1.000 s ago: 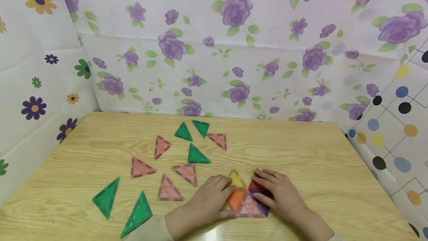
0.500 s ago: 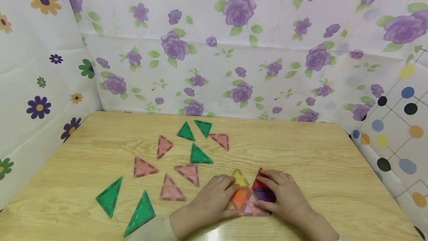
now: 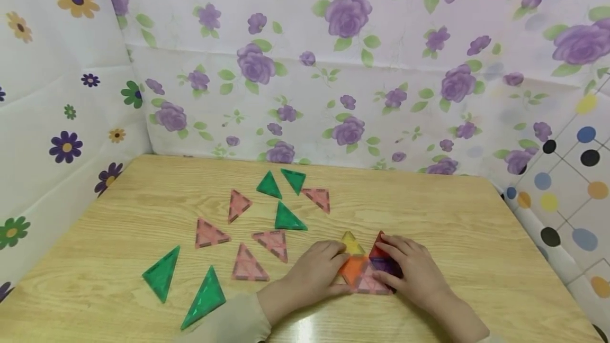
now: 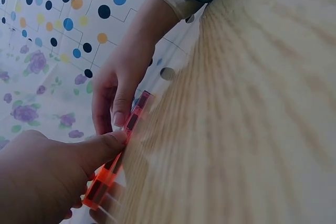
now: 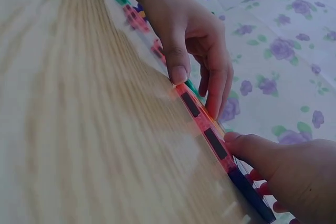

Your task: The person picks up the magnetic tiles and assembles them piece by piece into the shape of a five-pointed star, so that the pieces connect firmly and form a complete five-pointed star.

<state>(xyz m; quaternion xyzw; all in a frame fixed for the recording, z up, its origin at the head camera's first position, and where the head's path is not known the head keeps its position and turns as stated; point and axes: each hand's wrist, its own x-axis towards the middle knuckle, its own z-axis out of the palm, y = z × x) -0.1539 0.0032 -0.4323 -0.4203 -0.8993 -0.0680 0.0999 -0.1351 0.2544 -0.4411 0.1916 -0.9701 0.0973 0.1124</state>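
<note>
A fan of triangular magnetic tiles lies flat on the table, edges touching: yellow (image 3: 352,245), orange (image 3: 353,270), pink (image 3: 371,282), purple (image 3: 385,265) and red (image 3: 378,248). My left hand (image 3: 318,268) holds the fan's left side, its thumb at the near edge and its fingertips by the yellow and orange tiles. On the opposite side my right hand (image 3: 419,266) grips it, fingers over the red and purple tiles, thumb at the pink one. A gap separates yellow from red. Dark magnet strips show along the pink tile's edge (image 5: 214,142) in the right wrist view.
Loose pink triangles (image 3: 249,263) and small green triangles (image 3: 288,217) are scattered left of and beyond the hands. Two larger green triangles (image 3: 163,274) lie at the near left. Patterned sheets (image 3: 295,68) rise behind the wooden table (image 3: 429,205) and at its sides.
Both hands and the tile fan between them have slid slightly away from the body and to the right. The loose tiles lie as before; the head view has shifted a little.
</note>
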